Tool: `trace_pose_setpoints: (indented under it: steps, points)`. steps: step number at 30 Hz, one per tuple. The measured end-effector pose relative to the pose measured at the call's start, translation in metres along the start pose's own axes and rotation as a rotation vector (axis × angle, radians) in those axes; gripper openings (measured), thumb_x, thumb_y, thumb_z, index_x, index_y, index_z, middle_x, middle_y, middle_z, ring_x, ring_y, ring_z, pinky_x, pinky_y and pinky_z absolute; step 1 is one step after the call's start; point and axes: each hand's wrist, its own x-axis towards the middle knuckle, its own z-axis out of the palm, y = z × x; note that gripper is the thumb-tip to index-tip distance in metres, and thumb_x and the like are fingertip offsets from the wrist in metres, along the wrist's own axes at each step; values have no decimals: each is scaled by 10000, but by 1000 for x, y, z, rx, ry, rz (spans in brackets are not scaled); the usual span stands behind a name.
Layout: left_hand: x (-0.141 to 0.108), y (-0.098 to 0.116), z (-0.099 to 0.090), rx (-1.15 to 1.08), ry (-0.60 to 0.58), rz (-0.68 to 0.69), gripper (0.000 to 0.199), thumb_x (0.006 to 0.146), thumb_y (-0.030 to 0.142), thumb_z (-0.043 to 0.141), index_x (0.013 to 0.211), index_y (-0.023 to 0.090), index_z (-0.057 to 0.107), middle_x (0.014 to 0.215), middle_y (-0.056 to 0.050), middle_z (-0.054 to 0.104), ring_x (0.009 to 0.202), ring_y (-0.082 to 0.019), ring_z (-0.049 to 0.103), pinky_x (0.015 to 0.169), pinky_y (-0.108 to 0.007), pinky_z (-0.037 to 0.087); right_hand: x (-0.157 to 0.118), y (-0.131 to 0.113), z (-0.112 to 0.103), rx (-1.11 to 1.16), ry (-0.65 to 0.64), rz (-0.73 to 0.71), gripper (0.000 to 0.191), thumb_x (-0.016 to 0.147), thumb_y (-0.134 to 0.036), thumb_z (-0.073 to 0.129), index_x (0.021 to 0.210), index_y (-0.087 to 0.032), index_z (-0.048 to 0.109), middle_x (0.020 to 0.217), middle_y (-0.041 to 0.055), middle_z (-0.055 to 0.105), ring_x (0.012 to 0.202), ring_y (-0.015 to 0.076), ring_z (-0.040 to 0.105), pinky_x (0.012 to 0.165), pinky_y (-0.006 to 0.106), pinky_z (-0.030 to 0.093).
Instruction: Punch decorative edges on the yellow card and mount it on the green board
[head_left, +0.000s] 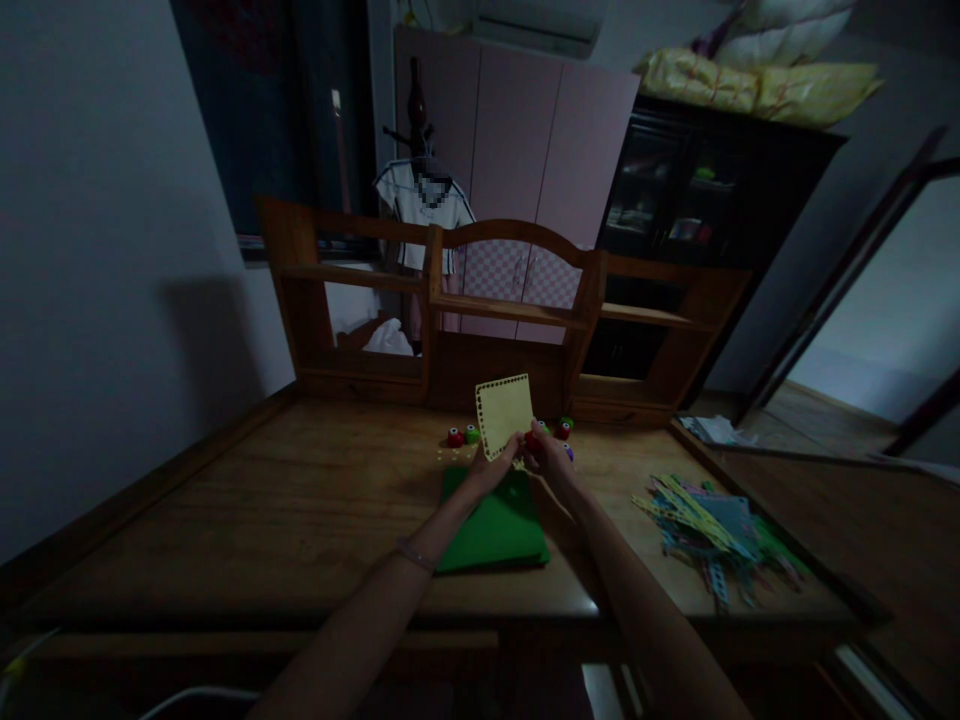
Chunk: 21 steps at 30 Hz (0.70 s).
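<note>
Forearms (637,590) over wooden desk (315,490); yellow paper (504,412) held; wardrobe (517,140) behind.

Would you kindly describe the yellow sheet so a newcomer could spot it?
Find the wooden desk, then the green stack near its front edge. By the stack's far end, the left hand holds up the yellow sheet. Unlike the narrow yellow strips at the right, it is one broad piece with dark shapes lining its top and left edges.

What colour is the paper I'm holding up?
The paper is pale yellow; the head view shows it best.
</note>
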Motion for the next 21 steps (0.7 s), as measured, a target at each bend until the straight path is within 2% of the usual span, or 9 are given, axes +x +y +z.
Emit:
trace_pose_setpoints:
  steps: [4,6,10,15,21]
  points:
    - [-3,5,-1,33,-29,8,407,801,430,597,1069,128,654,1079,-119,679,1076,-247,600,1008,-397,426,2,2,-1,4,10,18,563,725,-709,526,514,-195,436,430,-29,368,384,73,277,406,251,135]
    - [-4,6,-2,20,-35,14,413,798,429,600,1078,129,651,1098,-121,671,1087,-247,593,1011,-401,423,2,1,0,4,14,18,556,720,-704,538,521,-193,443,440,-31,370,387,71,279,407,248,136]
    - [-3,3,-1,-5,-30,17,414,784,427,619,1078,137,647,1140,-118,652,1076,-244,598,993,-400,440,-1,-1,2,-18,14,15,561,709,-704,545,505,-194,431,432,-34,367,388,73,286,402,245,161]
    - [-1,-1,-2,-1,-51,52,389,801,433,594,1015,116,667,1024,-126,693,1074,-257,597,981,-403,450,-3,-5,5,-17,23,-11,526,722,-658,571,520,-191,437,451,-39,360,410,76,303,411,238,199]
    - [4,-10,-2,27,-41,69,368,808,396,591,1045,124,656,1113,-130,661,1074,-253,598,987,-414,443,-5,-4,7,-24,48,-45,490,736,-621,591,542,-193,457,466,-46,341,411,75,284,407,241,192]
